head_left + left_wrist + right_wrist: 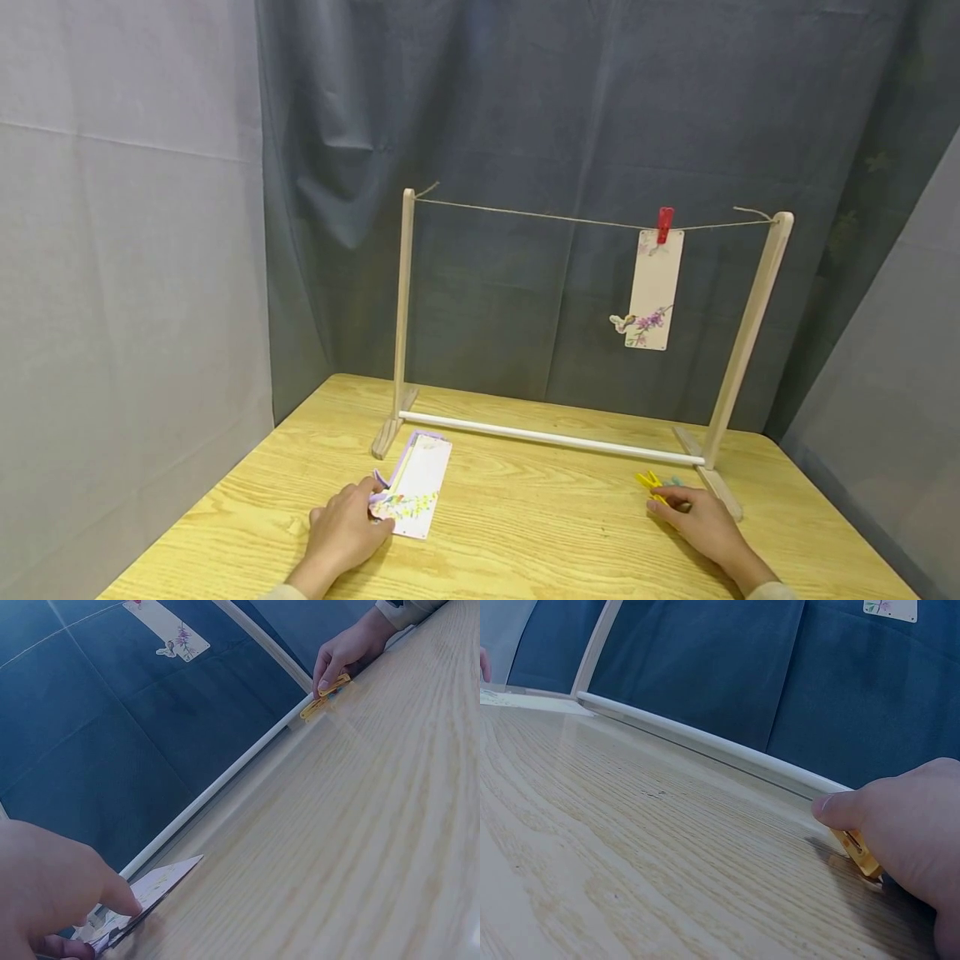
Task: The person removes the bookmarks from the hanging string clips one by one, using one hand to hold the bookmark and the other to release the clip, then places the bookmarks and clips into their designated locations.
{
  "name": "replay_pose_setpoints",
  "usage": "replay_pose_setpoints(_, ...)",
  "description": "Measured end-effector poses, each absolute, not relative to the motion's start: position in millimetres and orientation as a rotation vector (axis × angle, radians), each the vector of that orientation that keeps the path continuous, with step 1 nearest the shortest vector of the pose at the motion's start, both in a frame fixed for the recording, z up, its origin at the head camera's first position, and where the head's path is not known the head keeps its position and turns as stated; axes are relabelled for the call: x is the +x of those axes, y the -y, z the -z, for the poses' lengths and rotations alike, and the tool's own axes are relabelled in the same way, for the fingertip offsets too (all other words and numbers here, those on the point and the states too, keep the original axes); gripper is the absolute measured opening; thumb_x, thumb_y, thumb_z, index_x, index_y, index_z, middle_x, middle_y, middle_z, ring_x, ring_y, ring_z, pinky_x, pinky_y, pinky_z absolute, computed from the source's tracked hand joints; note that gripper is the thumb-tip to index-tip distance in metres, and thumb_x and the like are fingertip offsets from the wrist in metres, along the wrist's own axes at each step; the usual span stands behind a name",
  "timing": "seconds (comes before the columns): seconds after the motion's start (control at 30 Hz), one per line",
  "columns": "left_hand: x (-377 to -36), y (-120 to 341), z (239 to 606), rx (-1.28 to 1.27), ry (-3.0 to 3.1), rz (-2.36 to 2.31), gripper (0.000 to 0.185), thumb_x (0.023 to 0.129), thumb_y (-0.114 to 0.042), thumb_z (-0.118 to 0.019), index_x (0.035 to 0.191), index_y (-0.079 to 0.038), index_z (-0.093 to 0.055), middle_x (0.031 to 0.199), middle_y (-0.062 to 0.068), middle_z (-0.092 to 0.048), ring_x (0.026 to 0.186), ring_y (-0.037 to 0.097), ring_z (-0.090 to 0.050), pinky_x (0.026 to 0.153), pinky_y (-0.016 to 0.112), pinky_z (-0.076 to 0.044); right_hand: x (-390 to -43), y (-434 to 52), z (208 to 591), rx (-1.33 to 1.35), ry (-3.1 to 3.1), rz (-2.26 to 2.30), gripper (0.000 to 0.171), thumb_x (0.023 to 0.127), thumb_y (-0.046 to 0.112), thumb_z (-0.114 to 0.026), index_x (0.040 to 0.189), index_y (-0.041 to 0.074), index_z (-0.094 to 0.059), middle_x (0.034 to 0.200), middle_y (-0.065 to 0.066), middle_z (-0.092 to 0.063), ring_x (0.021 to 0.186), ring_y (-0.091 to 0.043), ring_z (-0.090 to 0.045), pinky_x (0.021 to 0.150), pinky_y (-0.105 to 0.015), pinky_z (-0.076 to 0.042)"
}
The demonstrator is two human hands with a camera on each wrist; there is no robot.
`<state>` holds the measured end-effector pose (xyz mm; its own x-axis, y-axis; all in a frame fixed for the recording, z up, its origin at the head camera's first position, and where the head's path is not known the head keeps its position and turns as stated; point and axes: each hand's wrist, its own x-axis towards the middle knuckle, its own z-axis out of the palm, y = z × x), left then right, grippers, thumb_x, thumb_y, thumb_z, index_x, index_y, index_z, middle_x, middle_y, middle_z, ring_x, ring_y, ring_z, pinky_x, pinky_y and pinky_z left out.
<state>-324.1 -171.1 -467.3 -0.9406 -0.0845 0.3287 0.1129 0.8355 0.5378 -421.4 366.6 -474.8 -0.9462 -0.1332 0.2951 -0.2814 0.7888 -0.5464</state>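
Note:
My left hand [348,525] grips the left edge of a white card [429,475] with yellow flowers printed low on it. Under that card a purple-edged piece [427,434] peeks out; how many lie there I cannot tell. In the left wrist view the card [161,881] lies low over the tabletop. Across the table, my right hand [697,521] pinches a yellow clothespin [649,480] close to the wood. Its fingers partly cover the clothespin [859,853] in the right wrist view. Something blue-green [675,482] shows just behind those fingers.
A wooden stand has two posts, the left post [403,308] and right post [750,333], joined by a white bar [547,437]. From its string [525,213] hangs a card [652,287] with purple flowers, under a red clothespin [665,225]. Dark curtain [480,108] closes the back.

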Motion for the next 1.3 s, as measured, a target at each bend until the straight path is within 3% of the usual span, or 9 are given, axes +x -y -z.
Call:
replay_pose_setpoints(0.43,-324.3,171.5,467.6,-0.022,2.671,0.785,0.046,0.080,-0.029,-0.085,0.119,-0.012,-0.068,0.084,-0.005,-0.054,0.075,0.016,-0.051,0.073,0.050,-0.035,-421.7,-367.0,475.3,0.348,2.725,-0.865,0.044,0.095,0.040,-0.076,0.120,0.004,-0.076,0.099,-0.001,-0.072,0.091,-0.020,-0.064,0.081,-0.048,-0.054)
replay_pose_setpoints(1.3,-322.7,171.5,466.9,-0.028,2.684,0.794,0.047,0.080,-0.029,-0.085,0.120,-0.011,-0.068,0.086,-0.004,-0.055,0.075,0.016,-0.051,0.074,0.050,-0.034,-421.4,-366.5,476.2,0.385,2.730,-0.787,0.045,0.093,0.042,-0.077,0.118,0.006,-0.077,0.103,-0.004,-0.073,0.089,-0.020,-0.064,0.079,-0.048,-0.054)
